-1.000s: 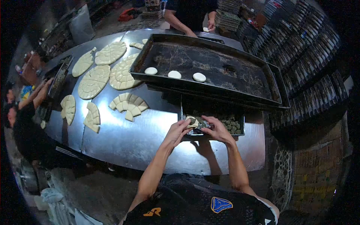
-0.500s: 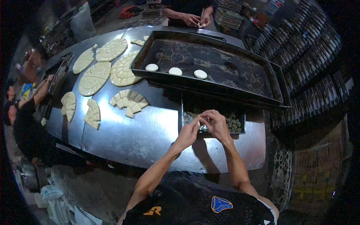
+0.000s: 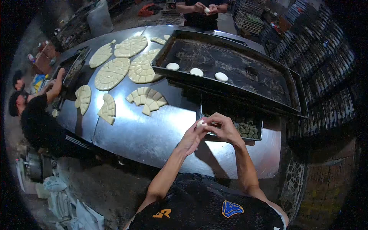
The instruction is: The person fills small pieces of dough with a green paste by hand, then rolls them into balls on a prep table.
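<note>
1. Both hands have shifted toward the left end of the filling box (image 3: 262, 132) since half a second ago, and the dough piece (image 3: 200, 124) now shows as a pale, rounded lump; a second ago it lay opened under dark filling.
2. Left hand (image 3: 191, 138): thumb and fingers curl around the dough piece from the left, closed just enough to support it.
3. Right hand (image 3: 227, 129): bent fingers come over from the other side, tips drawn together against the dough piece – a light pinch.
4. Dark, greenish lumps (image 3: 249, 130) fill the right part of the box, just beyond the right hand.
5. Behind the box, a large baking tray (image 3: 237, 61) bears three white dough rounds (image 3: 196, 71) in a row along its near side.
6. Scored dough sheets (image 3: 112, 73) and a fan-shaped section (image 3: 147, 99) lie on the metal table (image 3: 142, 134), left of the trays.
7. Across the table, a co-worker's hands (image 3: 207, 8) hold another small pale piece – raised now.
</note>
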Available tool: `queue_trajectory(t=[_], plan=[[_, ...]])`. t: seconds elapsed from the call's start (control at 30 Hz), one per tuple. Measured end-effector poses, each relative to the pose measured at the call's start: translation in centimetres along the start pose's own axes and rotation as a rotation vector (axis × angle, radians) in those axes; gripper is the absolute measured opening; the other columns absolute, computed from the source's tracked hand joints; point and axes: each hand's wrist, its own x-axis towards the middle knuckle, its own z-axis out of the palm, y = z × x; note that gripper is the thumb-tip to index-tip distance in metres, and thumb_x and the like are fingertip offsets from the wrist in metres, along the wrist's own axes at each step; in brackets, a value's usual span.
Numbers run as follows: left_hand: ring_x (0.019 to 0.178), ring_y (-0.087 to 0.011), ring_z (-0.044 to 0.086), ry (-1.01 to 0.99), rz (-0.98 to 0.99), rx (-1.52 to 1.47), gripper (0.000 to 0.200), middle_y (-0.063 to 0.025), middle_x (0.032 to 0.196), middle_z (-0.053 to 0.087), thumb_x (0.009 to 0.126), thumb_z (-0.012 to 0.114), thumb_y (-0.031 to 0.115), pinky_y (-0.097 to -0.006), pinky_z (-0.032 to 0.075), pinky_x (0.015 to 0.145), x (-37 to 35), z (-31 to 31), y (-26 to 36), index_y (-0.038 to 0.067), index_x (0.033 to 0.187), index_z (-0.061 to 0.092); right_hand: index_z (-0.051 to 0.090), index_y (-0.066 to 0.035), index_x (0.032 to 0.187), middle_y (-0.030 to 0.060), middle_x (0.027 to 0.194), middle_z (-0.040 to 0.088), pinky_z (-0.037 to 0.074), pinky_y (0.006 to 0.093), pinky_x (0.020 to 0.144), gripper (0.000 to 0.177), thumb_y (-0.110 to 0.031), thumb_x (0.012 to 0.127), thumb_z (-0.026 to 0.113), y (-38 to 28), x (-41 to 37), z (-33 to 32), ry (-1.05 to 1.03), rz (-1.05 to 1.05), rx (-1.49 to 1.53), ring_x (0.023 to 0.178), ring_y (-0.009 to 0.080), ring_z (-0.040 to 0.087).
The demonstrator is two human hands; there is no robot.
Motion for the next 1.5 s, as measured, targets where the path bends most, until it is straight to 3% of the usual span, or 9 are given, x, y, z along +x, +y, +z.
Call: queue_trajectory(t=[0.1,0.17,0.3,0.57,0.87,1.1,1.17,1.37,1.5], plan=[[0.115,-0.0177,0.053,-0.02,0.031,-0.185,0.051,-0.0078,0.123,0.052,0.1,0.042,0.036,-0.0274,0.05,0.092,-0.6,-0.1,0.0,0.002,0.138,0.037,0.069,-0.006,0.107,0.0105,0.099,0.064,0.053,0.0323,0.078,0.029,-0.009,0.078,0.073,0.9,0.2,0.9,0.047,-0.012,0.044,0.086,0.0207,0.064],[0.108,-0.0176,0.057,0.04,0.144,-0.14,0.041,-0.009,0.117,0.054,0.1,0.046,0.026,-0.0263,0.052,0.085,-0.3,-0.7,-0.9,0.004,0.135,0.042,0.069,-0.005,0.106,0.0118,0.097,0.064,0.052,0.0319,0.077,0.029,-0.009,0.078,0.073,-0.8,-0.1,1.9,0.265,-0.435,-0.564,0.086,0.0226,0.064],[0.103,-0.0154,0.056,0.043,0.243,0.141,0.036,-0.0083,0.117,0.054,0.098,0.051,0.025,-0.0303,0.049,0.089,-0.9,0.3,0.3,0.005,0.128,0.044,0.068,-0.003,0.106,0.0127,0.094,0.063,0.052,0.0332,0.074,0.027,-0.007,0.08,0.07,-1.9,-0.6,3.2,0.295,-0.076,-0.154,0.081,0.0255,0.063],[0.097,-0.0157,0.059,0.079,0.373,-0.003,0.02,-0.0034,0.106,0.058,0.096,0.055,0.022,-0.0327,0.048,0.088,-1.4,-0.8,1.1,0.009,0.112,0.052,0.069,-0.002,0.096,0.0101,0.089,0.062,0.051,0.0315,0.068,0.018,-0.003,0.078,0.071,-3.1,0.3,5.4,0.271,-0.237,-0.163,0.08,0.0208,0.063],[0.113,-0.0186,0.053,0.062,0.478,0.184,0.046,-0.0077,0.133,0.042,0.098,0.05,0.02,-0.0298,0.048,0.092,-3.5,-3.0,3.2,0.008,0.139,0.033,0.071,-0.003,0.095,0.0084,0.094,0.064,0.053,0.0295,0.07,0.018,-0.004,0.077,0.074,-4.5,1.3,7.7,0.183,-0.281,-0.144,0.083,0.021,0.065],[0.124,-0.0147,0.04,0.56,0.609,0.399,0.043,-0.0045,0.135,0.044,0.097,0.054,0.023,-0.0381,0.033,0.105,-8.2,-9.1,4.8,0.006,0.135,0.044,0.072,-0.008,0.092,0.0101,0.083,0.061,0.05,0.0373,0.072,0.014,-0.009,0.079,0.069,10.0,0.2,15.3,0.007,-0.273,-0.416,0.08,0.0269,0.06],[0.12,-0.0151,0.045,0.632,0.684,0.514,0.039,-0.007,0.129,0.051,0.097,0.054,0.023,-0.0305,0.034,0.103,-11.2,-11.7,4.9,0.003,0.13,0.048,0.071,-0.005,0.098,0.0143,0.097,0.06,0.047,0.0427,0.081,0.024,-0.023,0.084,0.066,6.5,1.4,13.3,-0.117,-0.257,-0.676,0.099,0.0341,0.049],[0.122,-0.0197,0.047,0.789,0.707,0.381,0.042,-0.0121,0.124,0.054,0.097,0.052,0.027,-0.0325,0.036,0.104,-18.2,-11.7,4.9,-0.004,0.126,0.05,0.057,-0.004,0.108,0.02,0.104,0.048,0.033,0.0468,0.087,0.037,-0.036,0.091,0.054,0.0,7.3,14.6,0.35,-0.195,-0.714,0.101,0.0348,0.042],[0.117,-0.02,0.052,0.868,0.638,0.495,0.038,-0.0115,0.119,0.056,0.097,0.053,0.026,-0.0321,0.039,0.101,-17.6,-12.6,5.8,-0.001,0.123,0.054,0.054,-0.003,0.109,0.0203,0.102,0.048,0.034,0.049,0.084,0.037,-0.035,0.092,0.05,8.2,7.5,20.7,0.024,-0.103,-0.822,0.096,0.035,0.045]])
